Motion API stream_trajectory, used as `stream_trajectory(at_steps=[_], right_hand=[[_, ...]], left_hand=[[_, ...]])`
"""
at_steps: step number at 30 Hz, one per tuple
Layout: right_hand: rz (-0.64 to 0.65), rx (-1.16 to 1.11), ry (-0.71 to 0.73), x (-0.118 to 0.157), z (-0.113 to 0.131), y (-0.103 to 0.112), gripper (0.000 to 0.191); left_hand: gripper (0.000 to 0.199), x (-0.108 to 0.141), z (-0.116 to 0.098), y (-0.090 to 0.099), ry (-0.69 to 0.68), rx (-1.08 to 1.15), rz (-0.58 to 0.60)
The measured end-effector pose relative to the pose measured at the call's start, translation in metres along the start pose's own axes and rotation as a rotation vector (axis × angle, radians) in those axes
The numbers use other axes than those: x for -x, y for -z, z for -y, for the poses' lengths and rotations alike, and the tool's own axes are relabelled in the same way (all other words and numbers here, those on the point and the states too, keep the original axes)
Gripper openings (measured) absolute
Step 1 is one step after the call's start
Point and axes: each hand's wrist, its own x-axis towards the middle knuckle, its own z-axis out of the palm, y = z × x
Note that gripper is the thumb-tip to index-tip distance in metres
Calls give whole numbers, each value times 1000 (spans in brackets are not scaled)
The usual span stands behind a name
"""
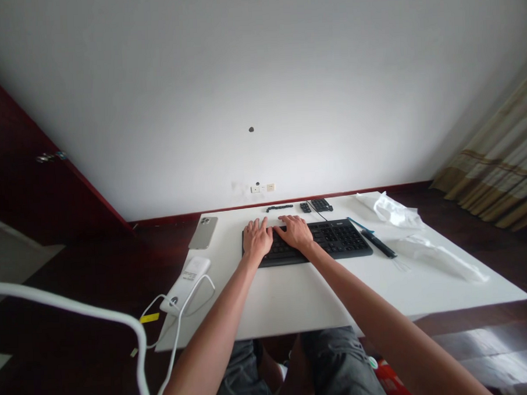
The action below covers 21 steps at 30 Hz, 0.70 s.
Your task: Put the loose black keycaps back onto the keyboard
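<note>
Black keyboard (344, 239) lies on the white worktop (290, 307), under our two hands. Our left hand (257, 239) rests upon its left part, with the fingers spread apart. Our right hand (296, 233) rests just beside it, nearer the middle of the keyboard, and its fingers are also apart. Beyond our fingers we see a thin row of black pieces (279, 208) and, more to the right, two groups of keycaps, so it seems to us, because they are small (321, 205). To the left of our left fingers lies a phone (203, 233), and nearer to us a white device (186, 282) with a white cable (178, 335). Well to the right of our right fingers are a blue tool (359, 225), a black-handled tool (379, 243) and two clear plastic bags (393, 210).
</note>
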Motion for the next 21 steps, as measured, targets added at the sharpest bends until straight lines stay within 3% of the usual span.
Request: stream_trajectory(at_steps=[4, 11, 16, 21], right_hand=[[2, 5, -13, -1, -1, -3, 46], [-51, 5, 14, 2, -2, -3, 36], [-169, -8, 86, 8, 3, 4, 30], [-213, -62, 147, 14, 4, 10, 28]], left_hand=[[54, 38, 0, 0, -93, -12, -20], [58, 100, -5, 6, -132, -4, -76], [64, 119, -7, 7, -128, 12, -99], [65, 121, -10, 10, -117, 35, -105]])
